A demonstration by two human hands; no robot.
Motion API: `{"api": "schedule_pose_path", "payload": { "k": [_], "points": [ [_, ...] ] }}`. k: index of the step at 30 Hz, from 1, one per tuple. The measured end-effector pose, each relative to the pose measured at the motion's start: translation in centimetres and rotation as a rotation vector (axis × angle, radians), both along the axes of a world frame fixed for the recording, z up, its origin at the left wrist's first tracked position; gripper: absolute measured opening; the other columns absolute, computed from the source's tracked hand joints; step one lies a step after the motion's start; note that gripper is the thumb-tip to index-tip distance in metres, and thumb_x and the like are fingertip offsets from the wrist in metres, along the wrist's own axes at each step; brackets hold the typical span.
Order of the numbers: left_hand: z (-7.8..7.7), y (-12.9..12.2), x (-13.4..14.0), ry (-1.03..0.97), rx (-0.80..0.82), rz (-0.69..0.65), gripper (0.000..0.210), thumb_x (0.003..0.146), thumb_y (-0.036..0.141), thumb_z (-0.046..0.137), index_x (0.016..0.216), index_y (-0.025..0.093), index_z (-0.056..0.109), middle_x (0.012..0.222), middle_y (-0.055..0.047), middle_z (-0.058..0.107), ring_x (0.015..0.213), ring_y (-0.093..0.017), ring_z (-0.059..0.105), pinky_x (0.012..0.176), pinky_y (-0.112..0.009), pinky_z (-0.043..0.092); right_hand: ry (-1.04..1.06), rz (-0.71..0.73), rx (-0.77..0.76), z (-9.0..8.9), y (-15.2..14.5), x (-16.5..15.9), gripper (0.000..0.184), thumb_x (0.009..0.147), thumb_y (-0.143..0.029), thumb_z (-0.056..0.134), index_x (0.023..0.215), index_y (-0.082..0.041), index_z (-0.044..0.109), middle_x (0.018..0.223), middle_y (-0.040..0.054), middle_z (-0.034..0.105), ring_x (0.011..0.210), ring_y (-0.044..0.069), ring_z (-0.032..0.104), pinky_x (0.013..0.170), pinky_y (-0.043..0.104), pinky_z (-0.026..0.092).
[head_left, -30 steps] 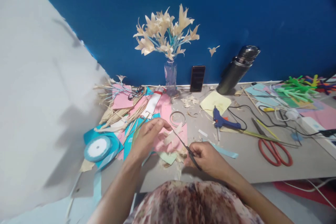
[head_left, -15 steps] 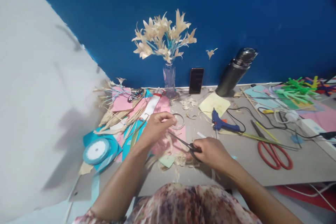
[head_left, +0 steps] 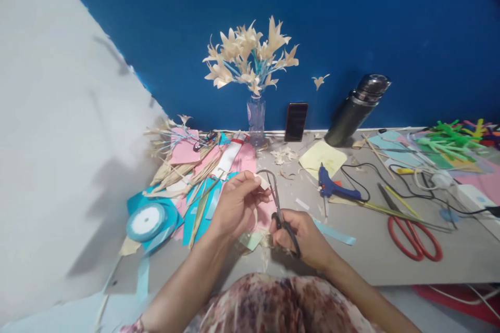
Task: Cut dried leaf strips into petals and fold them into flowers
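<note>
In the middle of the head view, my left hand (head_left: 239, 203) pinches a small pale piece of husk (head_left: 263, 181) between thumb and fingertips. My right hand (head_left: 304, 237) grips a pair of black-handled scissors (head_left: 276, 197), blades pointing up and away from me beside the pale piece. Whether the blades touch it I cannot tell. A ring-shaped roll (head_left: 261, 171) shows partly behind the blades. Under both hands lie pink paper (head_left: 266, 212), a pale green scrap (head_left: 250, 241) and husk trimmings.
At the back stand a bottle vase (head_left: 256, 119) of husk flowers, a phone (head_left: 296, 122) and a dark flask (head_left: 357, 109). To the right lie a blue glue gun (head_left: 336, 187) with its cord and red-handled scissors (head_left: 414, 237). A ribbon spool (head_left: 146, 222) is at left.
The scissors have swung from pointing left to pointing upward, close to my left fingertips. My left hand has turned, showing more of its palm side. The whole view has shifted slightly.
</note>
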State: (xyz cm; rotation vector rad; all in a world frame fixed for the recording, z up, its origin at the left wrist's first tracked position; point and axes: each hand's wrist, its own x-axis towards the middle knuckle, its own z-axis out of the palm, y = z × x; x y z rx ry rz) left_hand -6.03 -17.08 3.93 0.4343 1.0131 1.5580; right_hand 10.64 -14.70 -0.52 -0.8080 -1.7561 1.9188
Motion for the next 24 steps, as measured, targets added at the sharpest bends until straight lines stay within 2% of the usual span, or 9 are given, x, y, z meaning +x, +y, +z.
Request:
{"api": "schedule_pose_path", "payload": {
  "k": [8, 13, 20, 24],
  "points": [
    [0.0, 0.0, -0.1, 0.148, 0.014, 0.025, 0.023, 0.066, 0.023, 0.078, 0.061, 0.016, 0.056, 0.058, 0.004, 0.057, 0.053, -0.01, 0.058, 0.06, -0.026, 0.055, -0.119, -0.052, 0.026, -0.9, -0.4, 0.0, 0.031, 0.076, -0.043, 0.068, 0.065, -0.018, 0.053, 0.055, -0.0034, 0.051, 0.053, 0.012, 0.044, 0.052, 0.023, 0.033],
    [0.2, 0.0, -0.5, 0.183, 0.007, -0.002, 0.024, 0.064, 0.023, 0.079, 0.059, 0.016, 0.056, 0.058, 0.004, 0.056, 0.053, -0.009, 0.056, 0.061, -0.026, 0.056, -0.184, -0.075, 0.023, -1.1, -0.6, 0.0, 0.027, 0.075, -0.038, 0.065, 0.061, -0.019, 0.052, 0.053, -0.0026, 0.054, 0.049, 0.011, 0.044, 0.049, 0.023, 0.033],
    [0.1, 0.0, -0.4, 0.206, 0.007, 0.006, 0.024, 0.066, 0.024, 0.079, 0.061, 0.016, 0.057, 0.059, 0.004, 0.058, 0.054, -0.009, 0.058, 0.061, -0.025, 0.055, -0.169, -0.089, 0.038, -1.1, -0.6, -0.3, 0.037, 0.076, -0.047, 0.069, 0.058, -0.019, 0.051, 0.051, -0.0031, 0.054, 0.047, 0.01, 0.043, 0.048, 0.022, 0.033],
    [0.0, 0.2, -0.7, 0.205, 0.011, -0.011, 0.026, 0.065, 0.025, 0.08, 0.06, 0.016, 0.056, 0.059, 0.004, 0.057, 0.054, -0.01, 0.058, 0.061, -0.025, 0.054, -0.163, -0.092, -0.013, -1.2, -0.6, -0.3, 0.045, 0.073, -0.053, 0.072, 0.056, -0.019, 0.048, 0.05, -0.0027, 0.055, 0.047, 0.01, 0.045, 0.048, 0.022, 0.035]
  ]
}}
